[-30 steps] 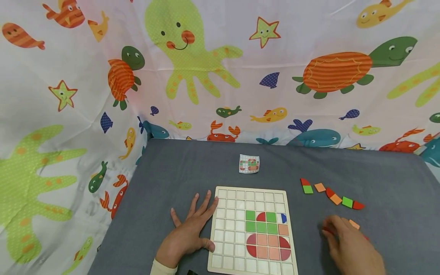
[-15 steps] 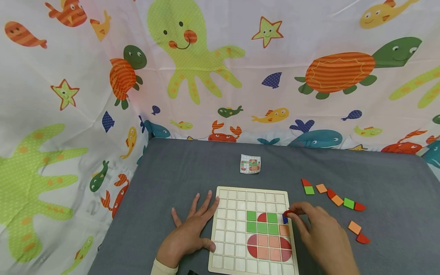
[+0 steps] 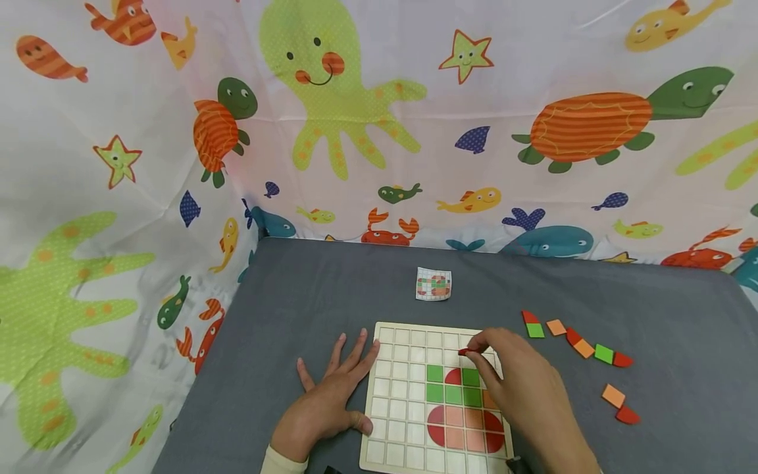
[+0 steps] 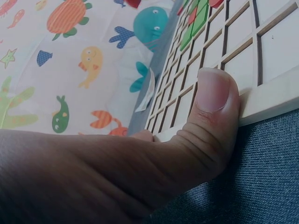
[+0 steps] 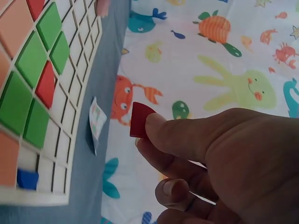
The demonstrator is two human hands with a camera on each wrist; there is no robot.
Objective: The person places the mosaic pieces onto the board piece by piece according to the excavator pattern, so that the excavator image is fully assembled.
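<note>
Slippage threatens most: the right hand pinches the red piece by one side, above the upper right of the board (exact cell hard to judge). Should the left hand, fingers spread at its edge, push, the blue piece might shift.

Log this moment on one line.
left hand: touches board at left edge | right hand: pinches red piece over board | card: beyond board | loose pieces: right of board
</note>
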